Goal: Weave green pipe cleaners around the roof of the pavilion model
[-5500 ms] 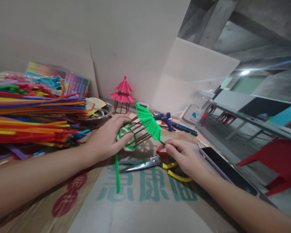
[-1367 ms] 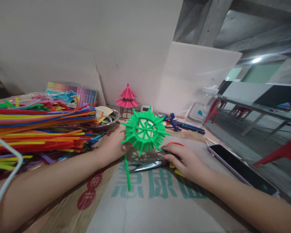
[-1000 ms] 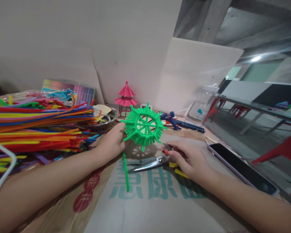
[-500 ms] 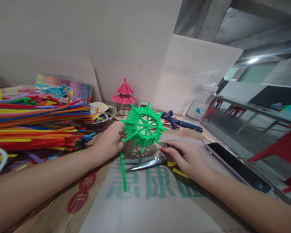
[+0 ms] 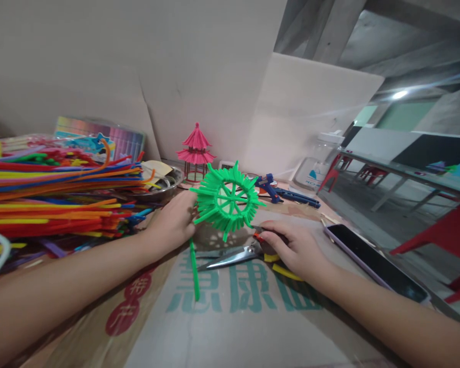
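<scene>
My left hand (image 5: 176,217) is closed at the left edge of a green pipe-cleaner wheel (image 5: 211,204), a spoked ring with a fringe of short ends; its fingertips are partly hidden. Below that hand a straight green pipe cleaner (image 5: 195,276) hangs down over the scissors' tips. My right hand (image 5: 291,245) is closed around a small tool with a dark tip and a red part (image 5: 258,236). The tip is close to the wheel's lower right fringe; contact cannot be made out. Metal scissors (image 5: 230,259) lie beneath, blades parted and pointing left, handles partly hidden by my right hand.
Bundles of coloured pipe cleaners (image 5: 53,176) fill the left, before a marker set (image 5: 126,143) and metal bowl (image 5: 164,188). Behind stand a pink pagoda (image 5: 197,148), blue glue gun (image 5: 268,188) and clear jug (image 5: 310,171). A phone (image 5: 375,263) lies right, yellow pieces (image 5: 287,272) nearer.
Almost nothing differs. Both hands, the green wheel and the scissors keep their places; the view has shifted only very slightly.
</scene>
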The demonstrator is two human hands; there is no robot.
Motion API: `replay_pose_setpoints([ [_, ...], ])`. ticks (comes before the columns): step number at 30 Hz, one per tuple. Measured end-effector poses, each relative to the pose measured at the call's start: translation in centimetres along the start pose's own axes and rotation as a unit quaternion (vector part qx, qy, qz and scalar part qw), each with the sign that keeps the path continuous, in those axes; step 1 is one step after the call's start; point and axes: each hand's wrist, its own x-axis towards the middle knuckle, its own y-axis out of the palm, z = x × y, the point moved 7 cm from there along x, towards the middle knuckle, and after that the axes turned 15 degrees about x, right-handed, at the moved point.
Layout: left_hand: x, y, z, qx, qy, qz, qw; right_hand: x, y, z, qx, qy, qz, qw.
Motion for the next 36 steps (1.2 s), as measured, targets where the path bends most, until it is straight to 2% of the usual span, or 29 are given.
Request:
replay_pose_setpoints([
  [12, -0.05, 0.04, 0.13, 0.001, -0.008, 0.001, 1.000, 0.12, -0.02, 0.28, 0.004, 0.003, 0.001, 1.000],
  [21, -0.04, 0.10, 0.11, -0.004, 0.010, -0.008, 1.000, 0.17, -0.11, 0.34, 0.007, 0.005, -0.005, 1.000],
  [36, 0.05, 0.62, 0.56, -0.021, 0.001, 0.010, 1.000, 0.26, 0.01, 0.36, 0.012, 0.002, 0.003, 1.000],
])
